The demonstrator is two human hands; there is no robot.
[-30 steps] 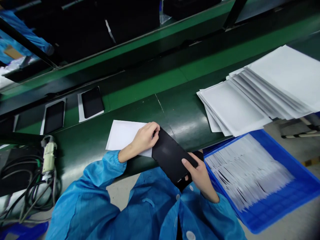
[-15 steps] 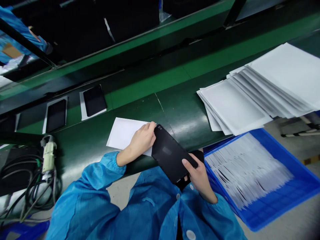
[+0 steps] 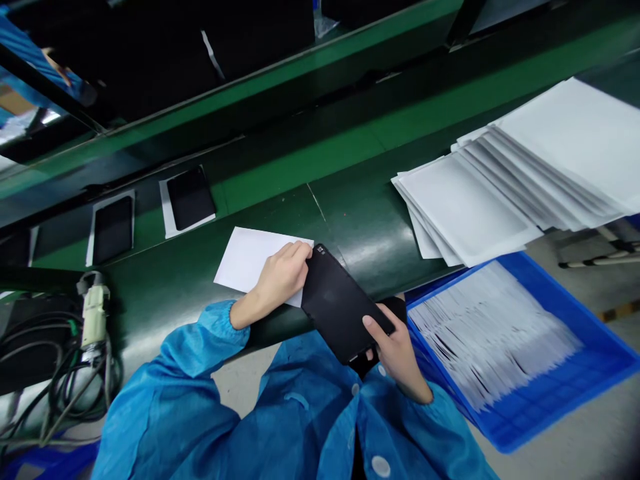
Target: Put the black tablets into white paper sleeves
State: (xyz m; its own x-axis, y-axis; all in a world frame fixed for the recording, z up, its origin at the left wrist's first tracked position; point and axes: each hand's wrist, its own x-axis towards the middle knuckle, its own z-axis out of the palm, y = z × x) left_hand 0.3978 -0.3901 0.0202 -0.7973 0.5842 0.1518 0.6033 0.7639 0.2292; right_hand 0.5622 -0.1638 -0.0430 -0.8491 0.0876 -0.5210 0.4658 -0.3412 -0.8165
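A flat black device (image 3: 340,303), like a tablet, is tilted above the front edge of the bench. My right hand (image 3: 393,340) grips its lower right end, thumb on top. My left hand (image 3: 285,273) is closed at the upper left corner of the device, fingertips pressed together there; what they pinch is too small to make out. A white sheet or sleeve (image 3: 243,260) lies on the bench under my left hand, partly covered by it.
Two black devices (image 3: 190,198) (image 3: 113,228) lie on white sleeves at left. White sleeves (image 3: 470,207) are piled at right above a blue crate (image 3: 545,420) of upright white sleeves. A tool (image 3: 95,317) with coiled cables is at left. Another person's sleeve (image 3: 30,60) shows top left.
The view has shifted slightly. Both hands keep nearly the same places on the black device, with little other visible movement.
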